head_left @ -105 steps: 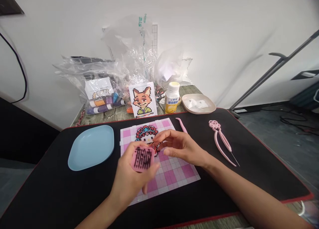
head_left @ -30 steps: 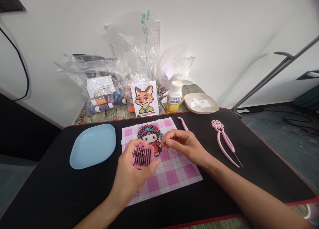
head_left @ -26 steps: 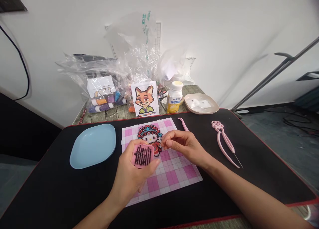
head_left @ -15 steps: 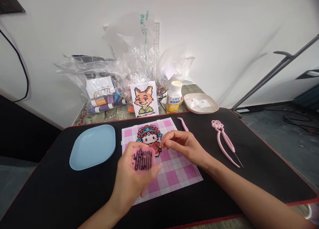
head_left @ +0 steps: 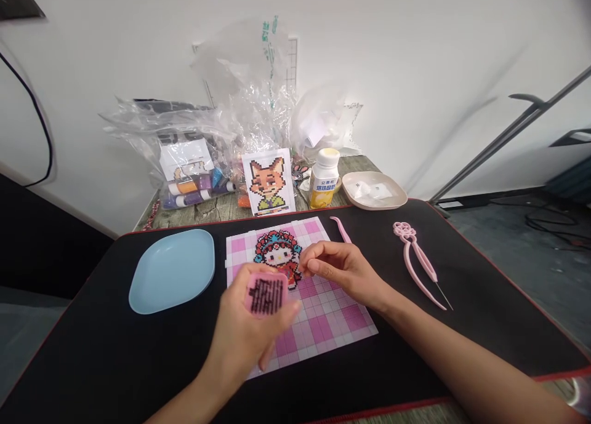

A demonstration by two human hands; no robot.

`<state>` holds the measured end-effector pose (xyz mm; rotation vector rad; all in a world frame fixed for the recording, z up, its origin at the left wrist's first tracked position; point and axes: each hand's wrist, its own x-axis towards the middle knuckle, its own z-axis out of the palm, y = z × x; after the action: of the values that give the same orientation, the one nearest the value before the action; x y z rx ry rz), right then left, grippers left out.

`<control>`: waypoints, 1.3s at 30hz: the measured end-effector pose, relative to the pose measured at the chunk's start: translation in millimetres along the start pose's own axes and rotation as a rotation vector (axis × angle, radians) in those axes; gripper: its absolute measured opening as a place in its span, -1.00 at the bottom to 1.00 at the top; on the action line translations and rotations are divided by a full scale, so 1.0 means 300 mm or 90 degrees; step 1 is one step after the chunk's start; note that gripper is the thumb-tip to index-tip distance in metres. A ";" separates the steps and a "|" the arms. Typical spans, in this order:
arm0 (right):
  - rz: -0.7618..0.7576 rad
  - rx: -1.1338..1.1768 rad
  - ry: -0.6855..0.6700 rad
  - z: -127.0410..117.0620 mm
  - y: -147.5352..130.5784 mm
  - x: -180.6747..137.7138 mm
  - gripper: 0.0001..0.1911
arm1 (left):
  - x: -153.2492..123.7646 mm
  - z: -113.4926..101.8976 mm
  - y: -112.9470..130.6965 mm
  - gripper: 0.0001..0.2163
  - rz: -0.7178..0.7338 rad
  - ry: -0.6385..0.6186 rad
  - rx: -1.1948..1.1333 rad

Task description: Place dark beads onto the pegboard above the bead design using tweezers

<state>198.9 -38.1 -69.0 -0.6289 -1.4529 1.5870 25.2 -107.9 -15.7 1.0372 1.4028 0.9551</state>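
Observation:
My left hand (head_left: 244,338) is closed around a small pink tray of black beads (head_left: 266,295), held above the near left part of the pink checked pegboard (head_left: 323,319). My right hand (head_left: 339,270) rests over the board with thumb and fingers pinched together at the right edge of the bead figure (head_left: 278,255), a red, blue and white character. What the pinch holds is too small to make out.
A light blue plate (head_left: 172,270) lies left of the board on the black mat (head_left: 484,301). Pink tweezers (head_left: 340,228) and a pink needle tool (head_left: 418,261) lie to the right. At the back stand a fox pattern card (head_left: 269,183), a white bottle (head_left: 324,179), a beige dish (head_left: 375,190) and plastic bags (head_left: 194,147).
My left hand with the bead tray has dropped slightly nearer and wobbled. My right hand stays pinched at the figure's right edge, barely shifting.

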 end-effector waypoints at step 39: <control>0.005 -0.021 0.001 0.004 -0.007 -0.001 -0.81 | -0.007 0.005 0.003 -0.70 0.006 0.000 0.002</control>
<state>198.7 -39.1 -66.9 -0.6552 -1.4802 1.5715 26.7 -109.7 -14.4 1.0466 1.4013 0.9597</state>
